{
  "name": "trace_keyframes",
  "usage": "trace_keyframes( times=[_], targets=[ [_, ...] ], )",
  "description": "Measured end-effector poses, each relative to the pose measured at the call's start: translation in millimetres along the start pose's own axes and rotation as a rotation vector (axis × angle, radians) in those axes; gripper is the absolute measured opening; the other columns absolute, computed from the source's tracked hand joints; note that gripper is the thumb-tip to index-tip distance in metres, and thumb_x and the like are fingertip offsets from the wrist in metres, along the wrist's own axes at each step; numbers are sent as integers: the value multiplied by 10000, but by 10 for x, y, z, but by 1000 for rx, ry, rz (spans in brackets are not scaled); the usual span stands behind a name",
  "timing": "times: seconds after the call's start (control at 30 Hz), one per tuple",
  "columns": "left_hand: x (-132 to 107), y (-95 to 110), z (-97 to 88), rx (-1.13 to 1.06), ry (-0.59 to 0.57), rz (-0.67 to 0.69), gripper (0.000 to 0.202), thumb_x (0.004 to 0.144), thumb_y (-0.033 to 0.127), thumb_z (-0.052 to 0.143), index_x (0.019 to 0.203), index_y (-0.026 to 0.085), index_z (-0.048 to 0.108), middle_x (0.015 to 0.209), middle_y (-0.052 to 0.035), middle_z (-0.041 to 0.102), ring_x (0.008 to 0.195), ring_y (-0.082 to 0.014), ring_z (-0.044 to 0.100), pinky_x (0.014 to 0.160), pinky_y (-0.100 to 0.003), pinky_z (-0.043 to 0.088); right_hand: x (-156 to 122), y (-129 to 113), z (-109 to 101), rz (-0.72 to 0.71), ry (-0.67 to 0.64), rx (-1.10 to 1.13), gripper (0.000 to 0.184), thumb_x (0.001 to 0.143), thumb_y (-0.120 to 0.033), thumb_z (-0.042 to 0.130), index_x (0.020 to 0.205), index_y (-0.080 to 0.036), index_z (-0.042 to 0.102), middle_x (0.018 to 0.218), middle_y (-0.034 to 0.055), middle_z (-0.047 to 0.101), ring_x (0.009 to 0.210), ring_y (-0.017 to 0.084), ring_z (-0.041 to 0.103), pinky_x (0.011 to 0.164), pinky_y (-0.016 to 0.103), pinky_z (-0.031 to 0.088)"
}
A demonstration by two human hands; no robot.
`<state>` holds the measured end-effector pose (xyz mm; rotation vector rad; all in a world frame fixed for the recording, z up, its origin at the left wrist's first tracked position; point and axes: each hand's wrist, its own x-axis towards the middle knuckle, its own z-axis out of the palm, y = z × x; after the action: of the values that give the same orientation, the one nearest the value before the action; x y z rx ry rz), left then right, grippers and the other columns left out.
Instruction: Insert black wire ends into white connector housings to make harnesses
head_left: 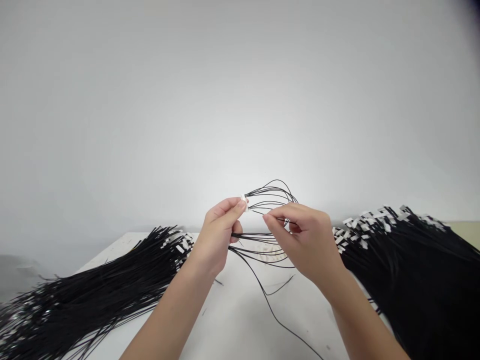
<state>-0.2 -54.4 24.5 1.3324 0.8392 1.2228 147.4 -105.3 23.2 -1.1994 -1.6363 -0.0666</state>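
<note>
Between the thumb and index finger of my left hand [221, 227] is a small white connector [244, 202]. Several thin black wires [268, 189] leave its right side and loop round behind my right hand [305, 237]. The wires come back lower down and pass under my left hand's curled fingers. My right thumb and index finger pinch one black wire [257, 212] just right of the connector's lower end. One loose wire [272, 310] hangs below the hands and runs to the lower right.
A thick bundle of black wires [112, 275] with white connectors lies on the white table [240, 320] at left. A larger pile of black wires [412, 280], its white connectors at the far end, is at right. A pale wall [240, 100] rises behind.
</note>
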Motion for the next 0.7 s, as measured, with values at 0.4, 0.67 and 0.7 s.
trace_keyframes(
  times=[0.4,0.67,0.7],
  targets=[
    [-12,20,6,4,-25,9,289,731,469,582,780,185,554,603,25,362,475,-46,253,419,-171,191,3,-16,-31,29,-52,-4,220,817,-267,492,648,-179,601,619,-3,550,565,85,429,534,217,314],
    [-36,61,14,96,-23,10,288,732,475,581,817,200,566,529,43,311,473,-55,271,431,-170,193,26,-32,-75,80,-77,20,194,797,-262,517,644,-173,597,605,-14,526,524,70,363,497,210,300],
    [-36,64,16,100,-22,9,288,732,475,581,817,201,566,534,42,318,473,-54,275,432,-169,194,26,-30,-80,88,-80,21,192,795,-264,519,646,-173,598,608,-15,526,522,70,359,495,211,300]
  ],
)
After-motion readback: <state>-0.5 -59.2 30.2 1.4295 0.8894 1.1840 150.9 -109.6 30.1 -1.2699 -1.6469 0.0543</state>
